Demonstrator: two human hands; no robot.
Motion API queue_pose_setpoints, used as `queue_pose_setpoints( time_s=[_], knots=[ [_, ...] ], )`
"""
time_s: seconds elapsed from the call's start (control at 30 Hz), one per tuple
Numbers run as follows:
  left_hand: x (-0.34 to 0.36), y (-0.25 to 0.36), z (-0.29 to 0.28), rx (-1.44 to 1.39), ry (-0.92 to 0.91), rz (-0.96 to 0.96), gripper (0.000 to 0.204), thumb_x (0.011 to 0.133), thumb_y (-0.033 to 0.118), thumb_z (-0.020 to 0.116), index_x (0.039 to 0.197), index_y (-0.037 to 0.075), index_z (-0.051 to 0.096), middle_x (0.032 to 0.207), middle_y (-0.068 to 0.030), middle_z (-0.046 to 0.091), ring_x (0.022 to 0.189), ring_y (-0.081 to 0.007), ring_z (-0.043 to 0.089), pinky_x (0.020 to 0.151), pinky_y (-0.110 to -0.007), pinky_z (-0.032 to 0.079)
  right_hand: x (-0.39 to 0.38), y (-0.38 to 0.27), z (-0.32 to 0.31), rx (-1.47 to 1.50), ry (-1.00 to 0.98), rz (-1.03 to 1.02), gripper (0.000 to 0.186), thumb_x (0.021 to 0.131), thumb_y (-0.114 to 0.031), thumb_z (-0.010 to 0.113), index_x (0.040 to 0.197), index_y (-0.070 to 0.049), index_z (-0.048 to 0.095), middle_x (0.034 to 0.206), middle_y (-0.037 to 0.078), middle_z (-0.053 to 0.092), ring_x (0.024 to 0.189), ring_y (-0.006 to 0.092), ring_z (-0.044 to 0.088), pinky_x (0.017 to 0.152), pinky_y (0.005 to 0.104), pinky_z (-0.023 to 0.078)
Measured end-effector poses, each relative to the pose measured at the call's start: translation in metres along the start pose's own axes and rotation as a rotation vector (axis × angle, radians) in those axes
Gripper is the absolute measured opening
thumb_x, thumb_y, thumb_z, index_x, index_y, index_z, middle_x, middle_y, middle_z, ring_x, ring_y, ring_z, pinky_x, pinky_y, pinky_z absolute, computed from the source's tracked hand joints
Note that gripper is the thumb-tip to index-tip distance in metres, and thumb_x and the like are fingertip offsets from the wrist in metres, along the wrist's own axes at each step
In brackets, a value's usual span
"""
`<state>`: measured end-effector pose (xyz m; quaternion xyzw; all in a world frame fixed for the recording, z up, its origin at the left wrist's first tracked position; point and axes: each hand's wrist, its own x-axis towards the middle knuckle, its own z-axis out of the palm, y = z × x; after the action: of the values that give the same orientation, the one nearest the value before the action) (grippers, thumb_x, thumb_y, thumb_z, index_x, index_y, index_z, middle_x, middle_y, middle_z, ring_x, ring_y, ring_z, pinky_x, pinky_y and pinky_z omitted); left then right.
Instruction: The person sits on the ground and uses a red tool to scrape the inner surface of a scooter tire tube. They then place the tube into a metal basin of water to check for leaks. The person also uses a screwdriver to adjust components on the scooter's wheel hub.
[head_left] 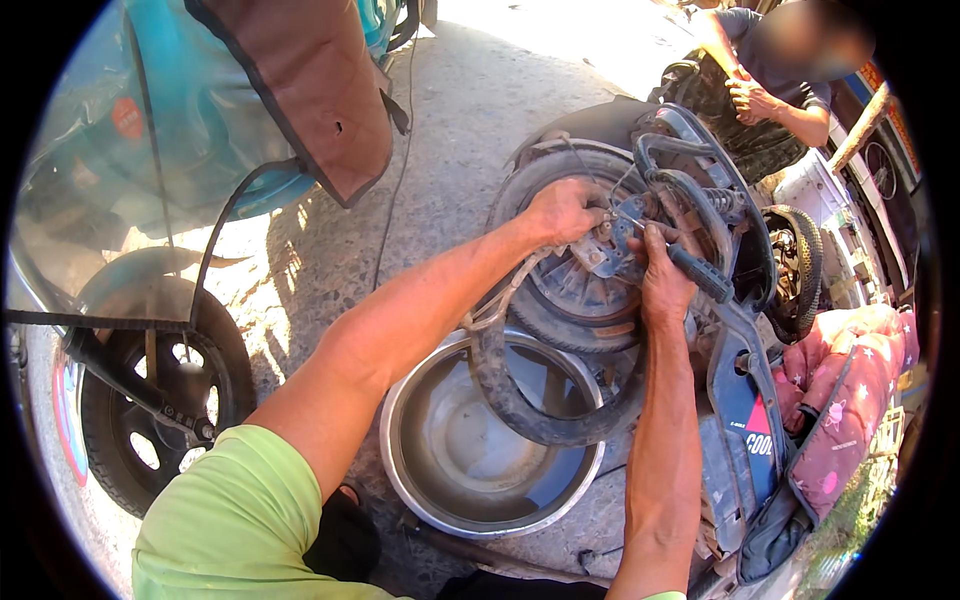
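Note:
A screwdriver with a dark grip (700, 273) is in my right hand (665, 278). My fingers close round it, and its thin shaft points up-left toward the wheel's hub. My left hand (568, 210) is at the hub, fingertips pinched together near the shaft's end; what they hold is too small to make out. The dirty wheel (585, 330) belongs to a two-wheeler (735, 340) that appears to lie on its side. A black inner tube (535, 428) hangs from the wheel over a metal basin (395, 455) holding murky water.
To the left stands a teal vehicle (225, 110) with a brown flap (335, 110) and a black tyre (235, 355). A pink star-patterned padded cover (845, 420) lies at right. At the upper right sits another person (745, 100), hands together, near a smaller tyre (808, 265).

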<state>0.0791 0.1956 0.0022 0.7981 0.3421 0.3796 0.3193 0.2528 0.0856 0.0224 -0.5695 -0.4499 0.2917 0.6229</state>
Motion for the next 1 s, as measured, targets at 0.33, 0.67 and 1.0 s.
queue_pose_setpoints(
  time_s=[0.33,0.67,1.0],
  knots=[
    [0.001,-0.004,0.002,-0.001,-0.038,-0.056,0.033,0.082,0.027,0.069,0.105,0.005,0.076,0.105,-0.0214,0.073,0.104,-0.04,0.068,0.091,-0.046,0.053,-0.003,-0.002,0.001,-0.02,0.003,0.01,0.022,0.101,-0.021,0.07,0.109,0.0,0.069,0.093,0.008,0.075,0.084,0.014,0.071,0.074,0.0274,0.054],
    [0.002,-0.008,0.004,0.012,-0.029,-0.045,0.032,0.083,0.028,0.069,0.104,0.005,0.076,0.106,-0.0211,0.073,0.105,-0.0395,0.068,0.092,-0.046,0.053,-0.002,-0.002,-0.001,-0.032,-0.004,0.005,0.023,0.101,-0.022,0.07,0.11,-0.001,0.07,0.093,0.008,0.076,0.083,0.0133,0.071,0.074,0.028,0.053],
    [0.002,-0.008,0.004,0.004,-0.029,-0.05,0.033,0.082,0.028,0.069,0.104,0.005,0.076,0.105,-0.0217,0.073,0.104,-0.0398,0.068,0.092,-0.046,0.053,-0.002,0.001,0.0,0.001,-0.006,-0.001,0.023,0.101,-0.022,0.07,0.11,-0.001,0.07,0.091,0.008,0.076,0.083,0.0133,0.071,0.073,0.0275,0.052]
  ],
)
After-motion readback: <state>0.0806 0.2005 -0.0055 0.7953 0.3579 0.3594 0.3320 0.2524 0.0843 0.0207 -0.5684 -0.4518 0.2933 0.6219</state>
